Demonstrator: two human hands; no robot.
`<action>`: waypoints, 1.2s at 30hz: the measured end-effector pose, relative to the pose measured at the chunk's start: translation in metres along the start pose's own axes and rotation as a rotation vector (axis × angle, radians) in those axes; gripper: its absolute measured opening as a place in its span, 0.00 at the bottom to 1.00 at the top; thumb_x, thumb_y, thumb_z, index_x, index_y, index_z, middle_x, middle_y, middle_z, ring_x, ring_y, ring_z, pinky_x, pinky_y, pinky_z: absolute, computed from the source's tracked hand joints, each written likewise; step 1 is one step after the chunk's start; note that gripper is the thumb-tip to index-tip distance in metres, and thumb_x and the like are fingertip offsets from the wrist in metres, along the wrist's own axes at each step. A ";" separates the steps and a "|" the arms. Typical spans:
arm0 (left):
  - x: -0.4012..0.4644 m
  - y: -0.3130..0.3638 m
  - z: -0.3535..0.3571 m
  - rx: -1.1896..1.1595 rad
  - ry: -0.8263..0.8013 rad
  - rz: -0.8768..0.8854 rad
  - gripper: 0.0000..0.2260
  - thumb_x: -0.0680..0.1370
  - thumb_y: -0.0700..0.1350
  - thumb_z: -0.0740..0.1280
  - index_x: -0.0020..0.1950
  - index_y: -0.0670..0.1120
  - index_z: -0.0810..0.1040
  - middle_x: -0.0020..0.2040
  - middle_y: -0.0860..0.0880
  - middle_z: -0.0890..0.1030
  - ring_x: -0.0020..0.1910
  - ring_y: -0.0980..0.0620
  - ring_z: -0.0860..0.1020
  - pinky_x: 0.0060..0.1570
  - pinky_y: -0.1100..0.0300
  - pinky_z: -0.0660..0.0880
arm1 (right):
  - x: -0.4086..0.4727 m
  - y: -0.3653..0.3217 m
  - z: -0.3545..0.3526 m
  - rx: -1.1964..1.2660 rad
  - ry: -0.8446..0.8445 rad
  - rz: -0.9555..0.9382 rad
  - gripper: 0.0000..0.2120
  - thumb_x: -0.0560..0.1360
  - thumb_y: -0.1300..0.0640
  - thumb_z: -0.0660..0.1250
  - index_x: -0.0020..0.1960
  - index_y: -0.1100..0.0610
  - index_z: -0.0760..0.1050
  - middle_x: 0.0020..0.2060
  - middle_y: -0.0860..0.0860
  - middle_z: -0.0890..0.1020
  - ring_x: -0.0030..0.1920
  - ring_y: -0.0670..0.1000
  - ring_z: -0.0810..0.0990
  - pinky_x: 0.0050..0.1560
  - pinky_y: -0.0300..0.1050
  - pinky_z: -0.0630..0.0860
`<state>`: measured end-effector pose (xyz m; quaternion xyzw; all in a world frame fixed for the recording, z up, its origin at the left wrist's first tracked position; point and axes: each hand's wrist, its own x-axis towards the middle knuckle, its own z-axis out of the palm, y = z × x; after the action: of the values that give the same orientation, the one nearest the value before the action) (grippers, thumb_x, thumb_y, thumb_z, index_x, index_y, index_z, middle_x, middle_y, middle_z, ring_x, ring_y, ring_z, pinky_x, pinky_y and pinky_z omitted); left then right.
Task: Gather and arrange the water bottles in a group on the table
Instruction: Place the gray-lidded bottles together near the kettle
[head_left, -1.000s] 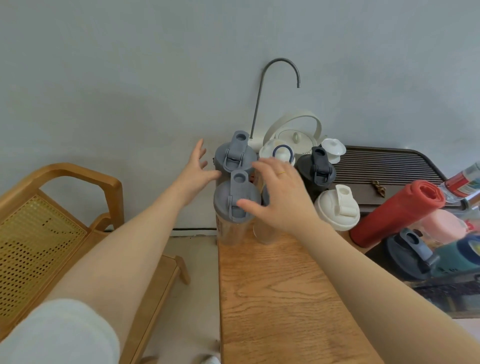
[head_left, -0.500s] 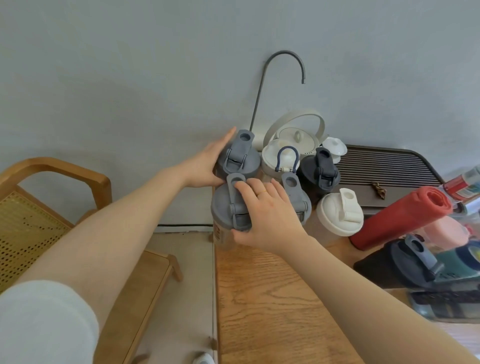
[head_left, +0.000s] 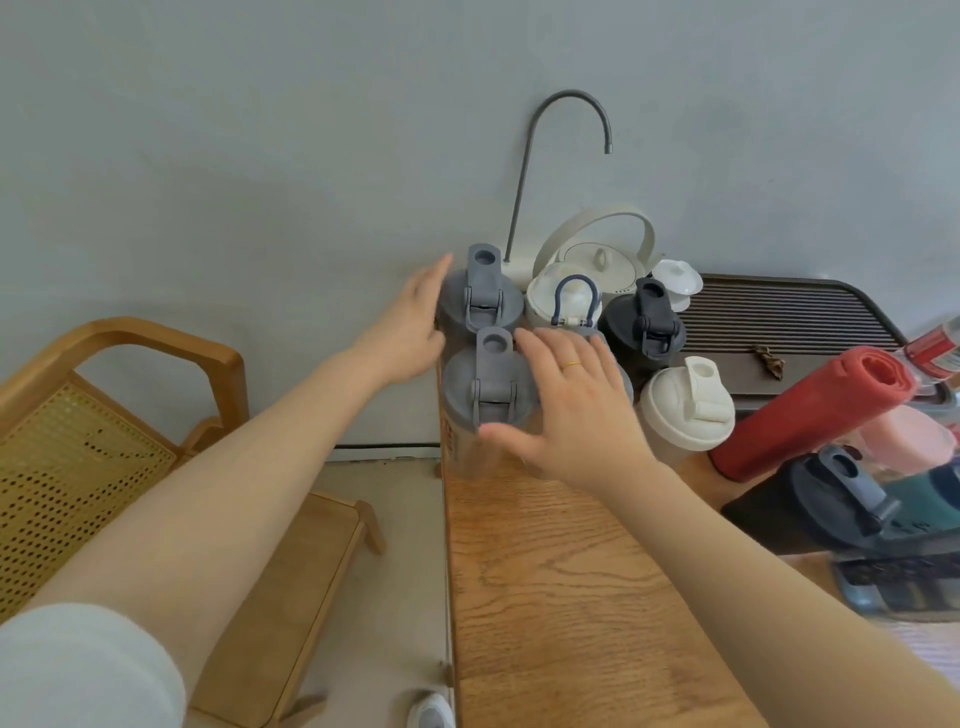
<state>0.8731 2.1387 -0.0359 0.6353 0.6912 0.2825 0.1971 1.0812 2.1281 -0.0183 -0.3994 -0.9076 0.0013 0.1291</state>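
Several lidded water bottles stand packed together at the far left corner of the wooden table. Two have grey flip lids, one at the back and one in front. Beside them are a cream-lidded bottle with a blue loop, a black-lidded one and a white-lidded one. My left hand lies flat against the left side of the back grey bottle. My right hand spreads its fingers over a bottle it hides, its thumb touching the front grey lid.
A white kettle with a curved grey spout pipe stands against the wall. A dark slatted tray, a red rolled mat and more bottles crowd the right side. A wooden rattan chair stands to the left of the table.
My right hand has slid right off the front grey lid and opened its fingers, now covering the bottle beside it. My left hand has drawn back slightly along the back grey bottle's side.
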 end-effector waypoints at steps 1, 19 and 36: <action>-0.010 0.008 -0.003 -0.037 0.092 0.014 0.32 0.75 0.33 0.59 0.75 0.43 0.48 0.75 0.40 0.55 0.73 0.43 0.57 0.71 0.56 0.54 | -0.007 0.010 -0.003 0.044 0.041 0.021 0.40 0.68 0.32 0.58 0.69 0.58 0.63 0.67 0.56 0.70 0.69 0.59 0.66 0.71 0.60 0.58; -0.071 0.046 0.035 0.077 -0.077 -0.131 0.47 0.67 0.60 0.72 0.75 0.58 0.44 0.77 0.48 0.45 0.75 0.44 0.50 0.70 0.47 0.56 | -0.037 0.051 0.020 0.382 0.017 0.232 0.41 0.66 0.47 0.72 0.72 0.49 0.55 0.68 0.55 0.62 0.63 0.60 0.69 0.58 0.59 0.73; -0.061 0.272 0.152 -0.066 0.134 0.435 0.27 0.69 0.55 0.60 0.66 0.45 0.67 0.61 0.46 0.70 0.64 0.52 0.62 0.65 0.57 0.56 | -0.167 0.219 -0.127 0.150 0.410 0.061 0.13 0.72 0.52 0.60 0.50 0.57 0.78 0.59 0.54 0.78 0.67 0.55 0.66 0.68 0.50 0.58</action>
<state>1.1848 2.1091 0.0172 0.7422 0.5400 0.3825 0.1058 1.3778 2.1436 0.0429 -0.4079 -0.8472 -0.0083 0.3403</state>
